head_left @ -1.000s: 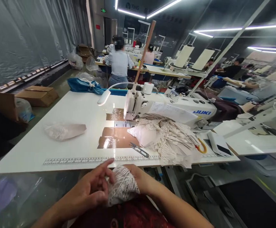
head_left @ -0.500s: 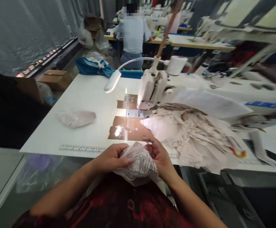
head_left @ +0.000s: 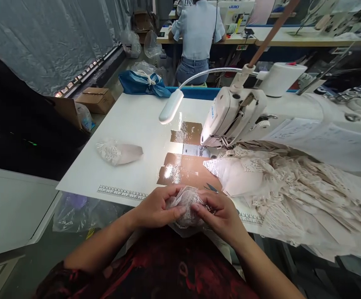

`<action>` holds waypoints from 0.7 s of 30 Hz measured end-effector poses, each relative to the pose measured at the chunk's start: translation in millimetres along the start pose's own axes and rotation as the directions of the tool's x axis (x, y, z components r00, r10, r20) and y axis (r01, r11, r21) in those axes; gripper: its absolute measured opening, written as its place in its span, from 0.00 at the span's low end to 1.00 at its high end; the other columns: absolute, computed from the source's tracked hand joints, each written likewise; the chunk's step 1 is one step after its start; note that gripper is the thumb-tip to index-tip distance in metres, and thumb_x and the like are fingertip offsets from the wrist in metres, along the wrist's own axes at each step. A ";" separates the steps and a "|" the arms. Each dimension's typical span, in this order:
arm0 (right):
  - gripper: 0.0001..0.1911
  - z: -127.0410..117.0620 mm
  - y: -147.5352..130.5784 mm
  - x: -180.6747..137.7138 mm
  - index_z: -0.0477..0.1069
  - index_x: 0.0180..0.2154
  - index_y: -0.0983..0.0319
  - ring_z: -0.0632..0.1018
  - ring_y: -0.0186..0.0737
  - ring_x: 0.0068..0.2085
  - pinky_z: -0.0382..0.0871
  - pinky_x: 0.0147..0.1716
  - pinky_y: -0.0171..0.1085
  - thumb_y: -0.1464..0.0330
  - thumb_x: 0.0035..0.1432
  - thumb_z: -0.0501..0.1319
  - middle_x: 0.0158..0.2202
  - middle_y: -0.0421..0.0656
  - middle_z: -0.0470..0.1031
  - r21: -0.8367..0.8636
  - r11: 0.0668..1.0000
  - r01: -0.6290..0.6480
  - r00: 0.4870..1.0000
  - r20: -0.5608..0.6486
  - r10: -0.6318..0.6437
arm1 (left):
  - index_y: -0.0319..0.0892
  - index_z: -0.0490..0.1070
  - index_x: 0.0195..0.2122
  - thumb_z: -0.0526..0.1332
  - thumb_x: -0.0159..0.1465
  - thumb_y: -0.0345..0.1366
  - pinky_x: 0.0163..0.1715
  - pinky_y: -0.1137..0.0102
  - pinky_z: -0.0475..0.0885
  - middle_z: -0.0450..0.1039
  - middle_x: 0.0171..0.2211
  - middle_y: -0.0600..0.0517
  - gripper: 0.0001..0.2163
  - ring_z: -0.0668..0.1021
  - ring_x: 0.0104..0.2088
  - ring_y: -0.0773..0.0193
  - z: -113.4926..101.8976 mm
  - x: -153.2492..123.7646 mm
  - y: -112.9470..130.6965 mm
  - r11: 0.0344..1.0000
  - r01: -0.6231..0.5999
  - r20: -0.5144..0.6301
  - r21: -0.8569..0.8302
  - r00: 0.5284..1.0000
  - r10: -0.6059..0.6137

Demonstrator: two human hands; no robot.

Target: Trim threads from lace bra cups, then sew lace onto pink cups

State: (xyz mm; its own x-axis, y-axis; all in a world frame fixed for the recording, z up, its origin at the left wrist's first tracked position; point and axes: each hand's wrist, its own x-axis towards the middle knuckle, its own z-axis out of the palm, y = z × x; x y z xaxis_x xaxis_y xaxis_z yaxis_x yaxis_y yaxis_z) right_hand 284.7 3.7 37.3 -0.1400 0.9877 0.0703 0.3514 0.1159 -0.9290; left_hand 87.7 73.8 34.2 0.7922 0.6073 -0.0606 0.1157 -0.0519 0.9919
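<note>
At the near edge of the white table (head_left: 130, 124), my left hand (head_left: 155, 207) and my right hand (head_left: 219, 214) both grip a small bunched piece of white lace (head_left: 185, 203). The fingers of each hand are curled and pinched on it, thumbs meeting in the middle. A big pile of cream lace pieces (head_left: 292, 187) lies just right of my hands, reaching under the white sewing machine (head_left: 245, 112). Small snips (head_left: 211, 187) peek out beyond my right hand. One finished lace piece (head_left: 118, 151) lies alone to the left.
A gooseneck lamp (head_left: 171, 110) shines on brown taped patches (head_left: 183, 166) by the needle. A printed ruler (head_left: 121, 193) runs along the table's front edge. A person in a light top (head_left: 197, 29) sits at a table behind. Cardboard boxes (head_left: 95, 99) and a blue bag (head_left: 143, 83) sit on the floor at left.
My hands rose from my lap to the table edge with the lace, which is bunched tighter between them. The view tilted down and closer to the machine.
</note>
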 end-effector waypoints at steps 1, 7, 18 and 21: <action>0.14 1.7 -1.1 0.5 0.68 0.23 0.60 0.72 0.37 0.29 0.64 0.30 0.35 0.65 0.61 0.58 0.26 0.40 0.72 -0.031 1.000 0.001 1.000 -0.018 -0.002 | 0.39 0.63 0.57 0.63 0.58 0.40 0.42 0.68 0.70 0.71 0.47 0.45 0.26 0.73 0.42 0.59 -1.2 0.3 2.2 0.999 -0.009 -0.026 0.051 1.000 0.010; 0.12 5.4 -1.8 1.5 0.70 0.25 0.61 0.70 0.35 0.24 0.61 0.24 0.33 0.63 0.59 0.60 0.22 0.38 0.71 -0.056 0.996 -0.072 0.994 -0.087 0.067 | 0.37 0.71 0.45 0.59 0.59 0.33 0.32 0.73 0.68 0.73 0.35 0.50 0.13 0.72 0.31 0.66 -4.5 3.9 17.0 0.959 0.036 -0.079 0.282 0.997 -0.014; 0.13 7.2 1.0 2.6 0.67 0.22 0.61 0.63 0.31 0.21 0.56 0.20 0.32 0.65 0.58 0.59 0.17 0.35 0.63 -0.113 0.991 -0.076 0.988 -0.144 0.059 | 0.36 0.71 0.34 0.60 0.61 0.42 0.25 0.76 0.62 0.64 0.26 0.54 0.12 0.66 0.27 0.70 -4.8 11.7 12.8 0.994 0.095 -0.026 0.047 0.995 -0.093; 0.10 4.0 1.6 4.3 0.68 0.25 0.60 0.66 0.33 0.23 0.59 0.22 0.32 0.64 0.56 0.61 0.21 0.36 0.66 -0.032 0.993 -0.117 0.986 -0.119 0.112 | 0.35 0.71 0.33 0.60 0.61 0.41 0.25 0.77 0.62 0.64 0.26 0.54 0.12 0.66 0.26 0.70 -3.2 15.1 12.1 0.993 0.117 -0.044 -0.005 0.992 -0.117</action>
State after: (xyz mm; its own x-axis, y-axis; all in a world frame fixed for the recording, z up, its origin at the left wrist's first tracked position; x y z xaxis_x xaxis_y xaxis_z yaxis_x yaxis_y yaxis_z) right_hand 281.0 7.6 34.7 0.0117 0.9999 0.0084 0.3943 0.0031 -0.9190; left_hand 99.1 84.8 45.7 0.7463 0.6432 -0.1710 0.2041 0.0233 0.9787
